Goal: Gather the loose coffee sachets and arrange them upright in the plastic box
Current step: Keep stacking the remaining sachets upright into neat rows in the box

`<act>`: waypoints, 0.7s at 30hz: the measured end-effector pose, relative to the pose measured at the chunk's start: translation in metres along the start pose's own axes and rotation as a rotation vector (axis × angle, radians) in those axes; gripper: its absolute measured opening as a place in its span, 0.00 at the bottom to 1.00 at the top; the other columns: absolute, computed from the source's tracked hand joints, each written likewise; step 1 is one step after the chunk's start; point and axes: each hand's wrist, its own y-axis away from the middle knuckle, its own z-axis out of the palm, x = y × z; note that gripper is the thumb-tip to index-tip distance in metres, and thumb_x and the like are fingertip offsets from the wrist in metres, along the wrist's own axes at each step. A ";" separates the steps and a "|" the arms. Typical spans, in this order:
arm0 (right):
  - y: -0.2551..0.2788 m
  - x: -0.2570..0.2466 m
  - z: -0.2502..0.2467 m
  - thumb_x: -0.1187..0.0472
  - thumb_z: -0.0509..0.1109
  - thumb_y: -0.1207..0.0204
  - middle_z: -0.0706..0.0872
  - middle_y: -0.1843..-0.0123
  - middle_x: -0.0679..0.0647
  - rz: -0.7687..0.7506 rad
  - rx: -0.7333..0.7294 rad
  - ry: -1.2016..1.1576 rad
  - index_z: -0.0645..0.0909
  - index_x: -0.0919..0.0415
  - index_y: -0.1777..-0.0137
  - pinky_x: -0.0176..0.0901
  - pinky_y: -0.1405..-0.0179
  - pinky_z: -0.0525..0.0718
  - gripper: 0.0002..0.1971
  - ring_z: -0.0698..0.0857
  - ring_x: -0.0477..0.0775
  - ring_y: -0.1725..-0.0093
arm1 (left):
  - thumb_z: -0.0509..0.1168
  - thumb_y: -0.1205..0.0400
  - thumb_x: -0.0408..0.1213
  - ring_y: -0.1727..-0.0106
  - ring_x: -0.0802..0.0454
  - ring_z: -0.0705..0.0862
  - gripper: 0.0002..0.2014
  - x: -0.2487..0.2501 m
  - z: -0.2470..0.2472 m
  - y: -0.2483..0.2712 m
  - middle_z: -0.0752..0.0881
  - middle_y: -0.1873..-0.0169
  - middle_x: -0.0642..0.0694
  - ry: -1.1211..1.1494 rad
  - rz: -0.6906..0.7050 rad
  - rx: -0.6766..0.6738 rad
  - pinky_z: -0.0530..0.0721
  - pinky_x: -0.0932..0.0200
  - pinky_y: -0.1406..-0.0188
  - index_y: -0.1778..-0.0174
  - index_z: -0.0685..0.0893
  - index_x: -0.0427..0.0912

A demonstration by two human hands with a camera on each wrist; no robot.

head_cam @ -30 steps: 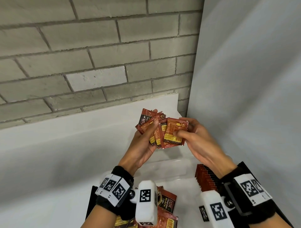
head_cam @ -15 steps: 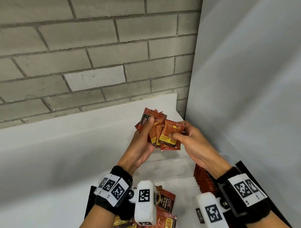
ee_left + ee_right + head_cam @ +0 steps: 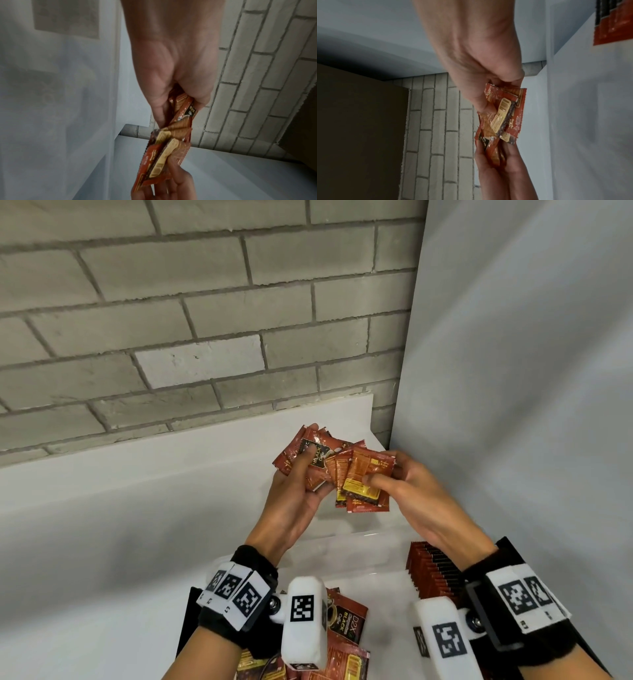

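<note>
Both hands hold a fanned bundle of red coffee sachets in the air above the clear plastic box. My left hand grips the left part of the fan, thumb across a sachet's front. My right hand pinches the rightmost sachet, thumb on its yellow label. In the left wrist view the sachets run between my left hand and the other hand's fingers. The right wrist view shows the sachets the same way. A row of sachets stands upright at the box's right side.
Loose sachets lie in a heap at the bottom, partly behind the wrist camera. A white ledge runs under a grey brick wall. A plain grey wall stands close on the right.
The bundle has spread into a wider fan. My right hand has drawn the rightmost sachet down and to the right, apart from the ones in my left hand.
</note>
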 end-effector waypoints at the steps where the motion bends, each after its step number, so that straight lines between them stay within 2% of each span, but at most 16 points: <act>1: 0.000 -0.001 -0.003 0.71 0.71 0.25 0.89 0.50 0.53 -0.011 0.026 -0.012 0.79 0.58 0.44 0.28 0.62 0.83 0.13 0.89 0.42 0.56 | 0.60 0.14 0.35 0.43 0.44 0.88 0.12 0.000 -0.001 0.000 0.88 0.45 0.39 -0.013 0.019 -0.005 0.87 0.47 0.44 0.38 0.83 0.39; 4: -0.002 -0.003 -0.007 0.69 0.71 0.25 0.89 0.49 0.54 -0.020 0.072 -0.052 0.79 0.58 0.43 0.35 0.57 0.85 0.13 0.90 0.48 0.52 | 0.64 0.16 0.34 0.43 0.43 0.88 0.13 0.000 -0.002 0.001 0.90 0.46 0.40 -0.115 0.056 -0.024 0.88 0.48 0.47 0.36 0.83 0.40; 8: -0.001 -0.005 -0.004 0.71 0.72 0.26 0.89 0.48 0.55 -0.034 0.061 -0.107 0.78 0.56 0.44 0.45 0.51 0.87 0.14 0.89 0.53 0.49 | 0.69 0.21 0.36 0.44 0.43 0.89 0.18 -0.006 -0.001 0.003 0.90 0.45 0.41 -0.257 0.062 -0.087 0.87 0.44 0.47 0.34 0.83 0.42; 12: 0.002 -0.005 -0.003 0.69 0.71 0.25 0.91 0.49 0.55 0.011 -0.056 -0.027 0.82 0.58 0.43 0.40 0.55 0.88 0.12 0.90 0.52 0.51 | 0.71 0.27 0.42 0.46 0.44 0.90 0.20 -0.007 -0.002 0.003 0.91 0.48 0.42 -0.315 0.051 -0.122 0.89 0.43 0.50 0.38 0.85 0.43; 16: 0.003 -0.004 -0.004 0.67 0.73 0.25 0.91 0.49 0.55 0.070 -0.082 0.028 0.83 0.56 0.43 0.40 0.55 0.88 0.12 0.91 0.52 0.51 | 0.65 0.23 0.51 0.44 0.44 0.89 0.24 -0.009 -0.002 0.004 0.90 0.46 0.42 -0.412 0.055 -0.146 0.87 0.40 0.44 0.35 0.82 0.41; 21: 0.003 -0.003 -0.001 0.65 0.71 0.23 0.91 0.48 0.54 0.107 -0.082 0.024 0.81 0.55 0.42 0.41 0.50 0.87 0.11 0.90 0.51 0.49 | 0.56 0.21 0.57 0.39 0.48 0.87 0.25 -0.008 0.000 0.005 0.90 0.43 0.45 -0.415 0.079 -0.161 0.84 0.49 0.38 0.35 0.82 0.47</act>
